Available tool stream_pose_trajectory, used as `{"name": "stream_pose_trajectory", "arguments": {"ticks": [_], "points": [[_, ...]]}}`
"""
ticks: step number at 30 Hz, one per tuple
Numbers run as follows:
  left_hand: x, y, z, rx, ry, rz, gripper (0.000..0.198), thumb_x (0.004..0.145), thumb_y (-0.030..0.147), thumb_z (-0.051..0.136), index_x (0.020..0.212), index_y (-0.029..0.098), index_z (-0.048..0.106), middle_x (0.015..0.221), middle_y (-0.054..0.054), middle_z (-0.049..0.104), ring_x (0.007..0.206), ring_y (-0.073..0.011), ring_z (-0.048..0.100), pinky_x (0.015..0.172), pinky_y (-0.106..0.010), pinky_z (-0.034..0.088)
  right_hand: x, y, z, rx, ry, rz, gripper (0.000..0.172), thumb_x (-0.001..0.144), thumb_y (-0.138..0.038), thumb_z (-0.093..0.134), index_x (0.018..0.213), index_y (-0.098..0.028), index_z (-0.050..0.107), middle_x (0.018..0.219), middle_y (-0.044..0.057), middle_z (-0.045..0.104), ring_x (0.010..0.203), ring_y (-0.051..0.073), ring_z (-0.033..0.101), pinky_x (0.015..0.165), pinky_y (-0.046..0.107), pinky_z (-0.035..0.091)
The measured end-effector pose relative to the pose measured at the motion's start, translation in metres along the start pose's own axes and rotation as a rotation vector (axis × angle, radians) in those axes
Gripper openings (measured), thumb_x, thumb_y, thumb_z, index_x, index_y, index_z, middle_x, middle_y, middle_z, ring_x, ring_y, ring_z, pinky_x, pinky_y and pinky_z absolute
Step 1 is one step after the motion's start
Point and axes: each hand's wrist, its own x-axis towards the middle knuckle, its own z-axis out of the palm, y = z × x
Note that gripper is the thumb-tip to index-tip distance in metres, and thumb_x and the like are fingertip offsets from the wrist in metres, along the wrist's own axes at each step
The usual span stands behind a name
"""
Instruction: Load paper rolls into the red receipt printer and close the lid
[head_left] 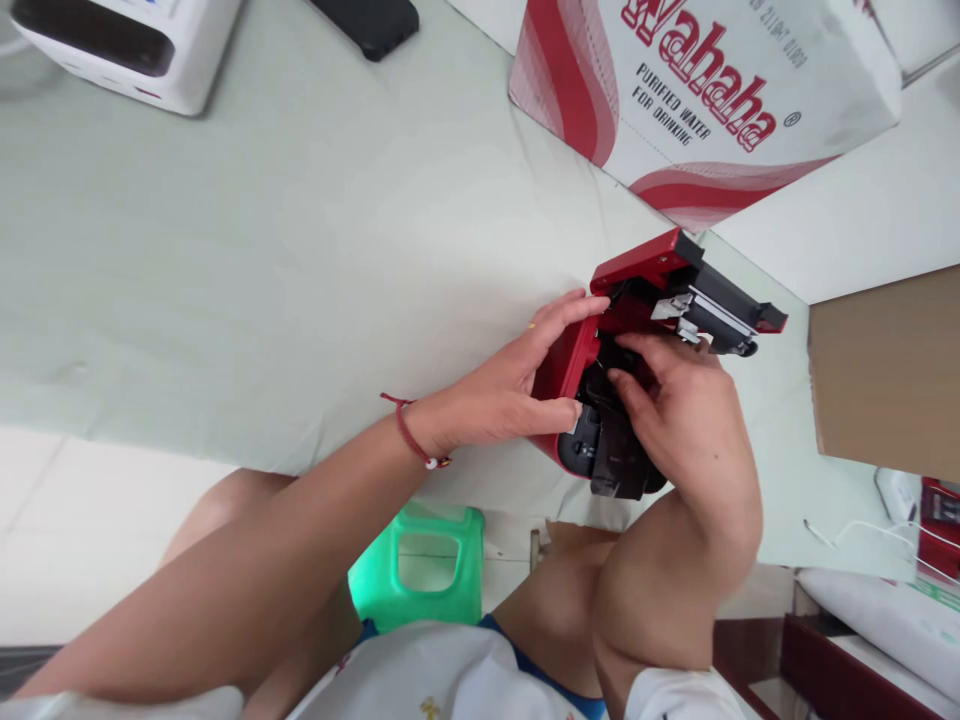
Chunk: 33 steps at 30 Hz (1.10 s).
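Observation:
A red and black device that looks like a small label printer (pixel 559 365) stands tilted in view on the pale-covered table, its hinged lid (pixel 720 290) raised. My left hand (pixel 517 385) grips its left wall, the index finger along the upper edge and the thumb on the near edge. My right hand (pixel 686 405) reaches into the opened body from the right, thumb and fingers bent close together. What they pinch, if anything, is hidden. A dark, shiny brown sheet of film (pixel 619 465) hangs out below the right hand, over the front edge.
A white and red water carton (pixel 705 110) stands behind the device. Brown cardboard (pixel 885 370) is at the right, near a white cable (pixel 862 530). A white machine (pixel 135 50) and a black phone-like object (pixel 379 25) lie at the far left. A green stool (pixel 469 570) is below.

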Motion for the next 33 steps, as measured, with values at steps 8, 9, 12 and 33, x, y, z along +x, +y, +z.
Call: {"name": "stream_pose_trajectory", "arguments": {"ticks": [8, 9, 12, 33], "points": [[0.000, 0.002, -0.002, 0.000, 0.008, -0.027, 0.089, 0.089, 0.045, 0.095, 0.171, 0.043, 0.060, 0.199, -0.003, 0.031, 0.188, -0.0467, 0.023, 0.154, -0.066, 0.025, 0.013, -0.006, 0.003, -0.237, -0.116, 0.116, 0.037, 0.100, -0.026, 0.070, 0.133, -0.024, 0.088, 0.124, 0.016, 0.088, 0.096, 0.037, 0.081, 0.079, 0.049, 0.061], [0.000, 0.003, -0.002, -0.010, 0.014, -0.031, 0.088, 0.089, 0.046, 0.095, 0.170, 0.043, 0.060, 0.198, -0.003, 0.033, 0.187, -0.0468, 0.025, 0.153, -0.065, 0.027, 0.012, -0.005, 0.000, -0.195, -0.108, 0.096, 0.036, 0.100, -0.025, 0.070, 0.131, -0.024, 0.088, 0.123, 0.015, 0.088, 0.095, 0.035, 0.081, 0.080, 0.048, 0.061], [0.001, 0.003, 0.001, -0.092, 0.035, -0.049, 0.088, 0.087, 0.044, 0.096, 0.167, 0.042, 0.061, 0.194, -0.003, 0.040, 0.182, -0.0449, 0.036, 0.151, -0.062, 0.033, -0.004, 0.002, -0.022, 0.031, -0.093, -0.005, 0.033, 0.103, -0.028, 0.070, 0.132, -0.022, 0.086, 0.117, 0.012, 0.086, 0.079, 0.026, 0.075, 0.076, 0.042, 0.061], [0.028, 0.009, 0.008, -0.294, 0.462, -0.138, 0.028, 0.076, 0.019, 0.079, 0.102, 0.030, 0.085, 0.126, -0.004, 0.086, 0.137, -0.0373, 0.072, 0.125, -0.062, 0.057, -0.025, 0.090, -0.014, 0.205, -0.245, 0.408, 0.053, 0.101, -0.031, 0.063, 0.150, -0.018, 0.079, 0.103, 0.010, 0.086, 0.087, 0.027, 0.078, 0.086, 0.044, 0.061]]}}
